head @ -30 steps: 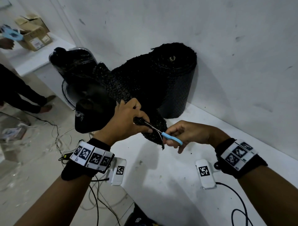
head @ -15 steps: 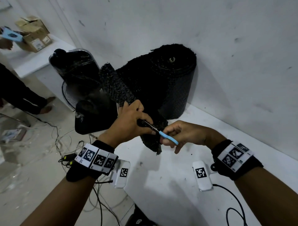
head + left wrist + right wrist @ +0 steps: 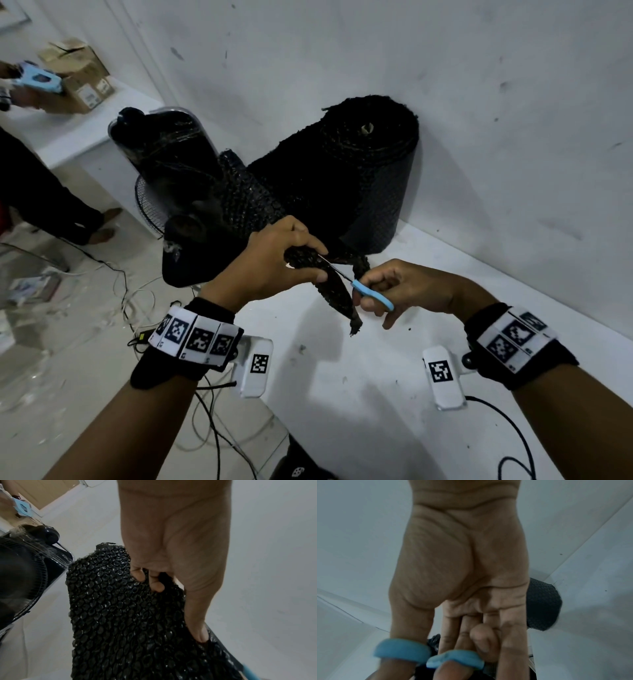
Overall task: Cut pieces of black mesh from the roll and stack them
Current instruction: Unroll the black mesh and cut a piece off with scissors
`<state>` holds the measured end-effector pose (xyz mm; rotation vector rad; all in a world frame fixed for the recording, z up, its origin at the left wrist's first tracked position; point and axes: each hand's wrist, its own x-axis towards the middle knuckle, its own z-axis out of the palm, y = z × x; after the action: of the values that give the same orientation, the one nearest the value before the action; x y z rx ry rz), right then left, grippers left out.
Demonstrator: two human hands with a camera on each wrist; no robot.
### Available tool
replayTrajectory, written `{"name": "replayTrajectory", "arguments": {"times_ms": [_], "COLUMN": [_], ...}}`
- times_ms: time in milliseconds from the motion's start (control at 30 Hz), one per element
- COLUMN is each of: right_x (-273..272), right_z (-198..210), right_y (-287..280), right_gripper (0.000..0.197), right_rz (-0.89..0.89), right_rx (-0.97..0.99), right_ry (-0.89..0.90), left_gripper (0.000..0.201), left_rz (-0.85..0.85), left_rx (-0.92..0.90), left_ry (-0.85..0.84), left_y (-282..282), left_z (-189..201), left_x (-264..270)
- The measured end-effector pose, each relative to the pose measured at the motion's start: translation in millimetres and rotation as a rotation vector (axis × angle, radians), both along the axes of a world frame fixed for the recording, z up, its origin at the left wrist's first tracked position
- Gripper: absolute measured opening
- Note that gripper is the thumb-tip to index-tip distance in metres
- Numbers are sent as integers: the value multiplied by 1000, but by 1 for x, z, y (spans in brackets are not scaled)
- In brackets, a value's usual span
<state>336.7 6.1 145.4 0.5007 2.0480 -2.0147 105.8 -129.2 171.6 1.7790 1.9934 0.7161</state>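
One strip of black mesh [image 3: 337,293] hangs in the air between the two hands, above the white counter [image 3: 359,394]. The strip comes from the big roll of black mesh [image 3: 370,178], which stands upright on the counter against the white wall [image 3: 479,102]. The left hand [image 3: 263,270] grips the mesh from above, with the thumb below and the fingers curled over the top; in the left wrist view the fingers [image 3: 155,584] press into the bubbly black surface of the mesh [image 3: 120,615]. The right hand [image 3: 404,291] holds small scissors with blue handles [image 3: 371,294]. In the right wrist view the thumb and one finger pass through the two blue loops [image 3: 426,653]. The thin metal blades reach into the mesh just beside the left thumb. How far the blades are apart I cannot tell. The lower end of the strip hangs free under the scissors.

Left of the roll stands a black fan [image 3: 164,192] wrapped partly in clear plastic. On the floor lie white and black cables [image 3: 137,298]. Further left, a cardboard box [image 3: 78,78] rests on another white counter, and another person's leg [image 3: 44,205] is seen.
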Motion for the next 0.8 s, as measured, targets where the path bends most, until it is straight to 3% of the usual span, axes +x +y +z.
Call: {"name": "replayTrajectory", "arguments": {"times_ms": [200, 300, 467, 600, 700, 800], "right_x": [-6, -7, -9, -9, -5, -2], "right_z": [11, 14, 12, 12, 11, 10], "right_y": [1, 4, 4, 4, 5, 8], "right_gripper": [11, 25, 24, 36, 16, 25], "right_rz": [-9, -7, 4, -7, 5, 15], "right_rx": [33, 28, 40, 50, 56, 51], "right_ry": [-1, 14, 8, 20, 26, 12], "left_gripper": [39, 36, 37, 35, 42, 40], "left_rz": [-23, -20, -21, -6, -4, -23], "left_rx": [30, 49, 67, 70, 84, 66], "left_ry": [54, 37, 24, 25, 20, 19], "left_y": [8, 10, 11, 10, 7, 2], "left_z": [-1, -2, -2, -4, 2, 11], "left_x": [-1, 0, 3, 6, 5, -1]}}
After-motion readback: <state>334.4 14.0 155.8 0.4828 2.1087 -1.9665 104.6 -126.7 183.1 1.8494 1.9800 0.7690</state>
